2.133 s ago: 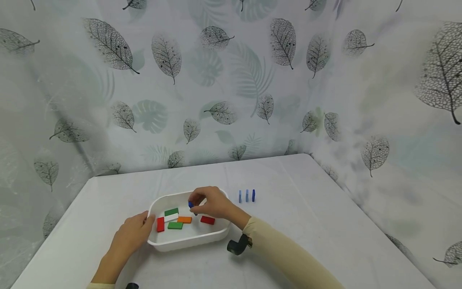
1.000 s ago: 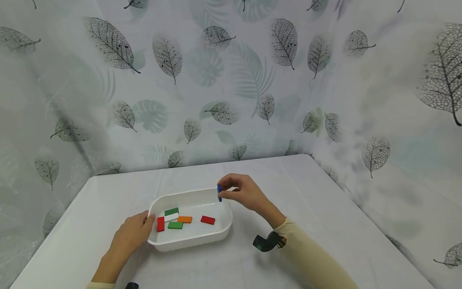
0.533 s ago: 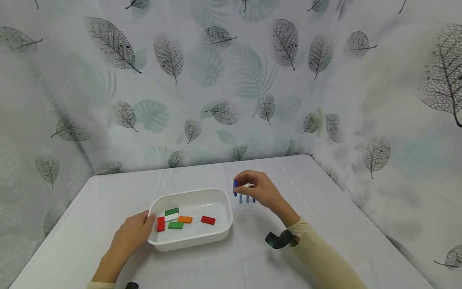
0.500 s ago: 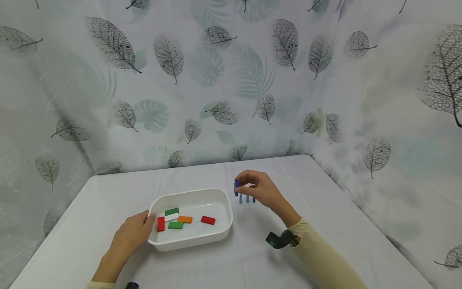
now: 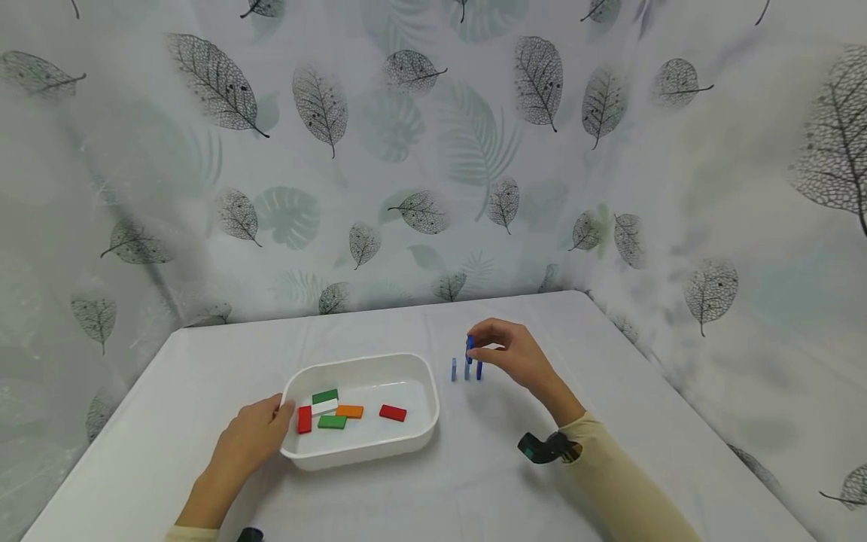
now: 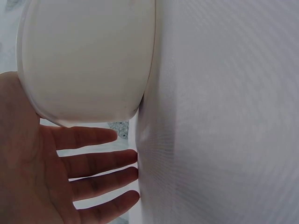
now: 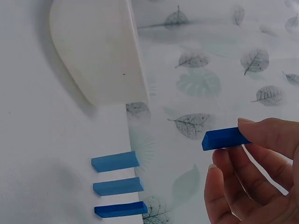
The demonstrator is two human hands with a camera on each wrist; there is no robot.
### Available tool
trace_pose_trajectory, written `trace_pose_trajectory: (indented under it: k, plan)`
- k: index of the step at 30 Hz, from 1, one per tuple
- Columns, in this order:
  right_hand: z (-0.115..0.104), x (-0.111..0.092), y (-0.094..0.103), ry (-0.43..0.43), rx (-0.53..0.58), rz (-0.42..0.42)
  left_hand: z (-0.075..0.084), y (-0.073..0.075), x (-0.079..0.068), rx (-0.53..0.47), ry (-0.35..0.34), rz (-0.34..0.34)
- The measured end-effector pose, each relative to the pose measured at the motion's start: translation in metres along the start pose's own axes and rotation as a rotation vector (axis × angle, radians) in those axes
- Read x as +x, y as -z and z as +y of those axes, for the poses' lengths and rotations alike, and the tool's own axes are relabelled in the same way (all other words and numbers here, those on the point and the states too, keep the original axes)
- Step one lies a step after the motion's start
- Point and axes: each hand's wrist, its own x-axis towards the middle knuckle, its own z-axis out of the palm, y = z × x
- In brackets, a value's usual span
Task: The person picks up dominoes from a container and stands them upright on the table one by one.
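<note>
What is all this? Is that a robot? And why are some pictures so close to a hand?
No robot here! You see a person's left hand and right hand. The wide picture comes from a camera worn on the person's head, looking forward and down. The close ones come from the wrist cameras, so each shows what its own hand is doing.

On the white table sits a white tray. Inside lie two red pieces, two green pieces, a white piece and an orange piece. The left hand rests against one end of the tray.

Beside the tray, two light blue blocks and a dark blue block stand in a row. The right hand pinches another blue block, held up above that row.
</note>
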Motion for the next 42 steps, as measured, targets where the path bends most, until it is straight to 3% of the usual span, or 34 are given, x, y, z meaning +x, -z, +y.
trace_pose_trajectory:
  k: [13, 22, 42]
  plan:
    - [0.018, -0.003, 0.022, -0.067, 0.02, 0.051, 0.003, 0.002, -0.001, 0.0, 0.006, -0.014]
    - [0.041, -0.005, 0.025, -0.163, -0.012, 0.062, 0.001, 0.001, -0.002, 0.003, -0.003, -0.008]
    - [0.074, -0.01, 0.023, -0.228, -0.032, 0.032, -0.001, 0.001, -0.002, -0.005, -0.017, -0.004]
